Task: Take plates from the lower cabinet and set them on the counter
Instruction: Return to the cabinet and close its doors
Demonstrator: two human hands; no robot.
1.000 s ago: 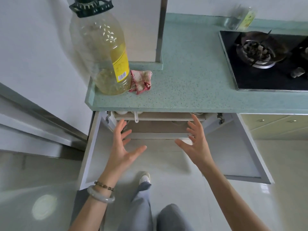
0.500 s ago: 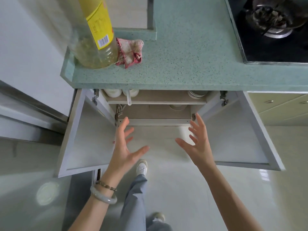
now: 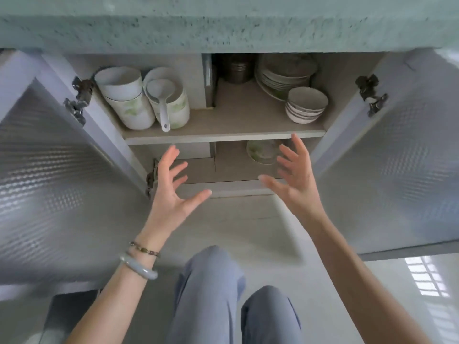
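Lower cabinet (image 3: 171, 73) under the speckled green counter (image 3: 223, 23), left door (image 3: 49, 170) and right door (image 3: 397, 157) both swung wide.

On the upper shelf (image 3: 223, 136), at the right rear: stack of plates (image 3: 285, 73), lying flat, faces up, pile upright; round, so no long axis to speak of. Just in front of it and to the right, near the shelf's front edge, a stack of small bowls (image 3: 306, 105), mouths up. Beside the plates on the left, a dark metal canister (image 3: 237, 68).

On the same shelf at the left: two stacks of large white bowls (image 3: 124, 98), side by side. Propped in the right-hand stack, a white rice paddle (image 3: 161, 103), handle pointing out toward the shelf front.

On the lower shelf, right of centre: one green-patterned plate (image 3: 263, 151), face showing, partly hidden by the shelf edge and the fingers; flat or leaning, cannot tell.

Left hand (image 3: 173, 192) and right hand (image 3: 295, 180) raised before the lower opening, palms facing each other, fingers spread and straight, holding nothing and touching nothing.
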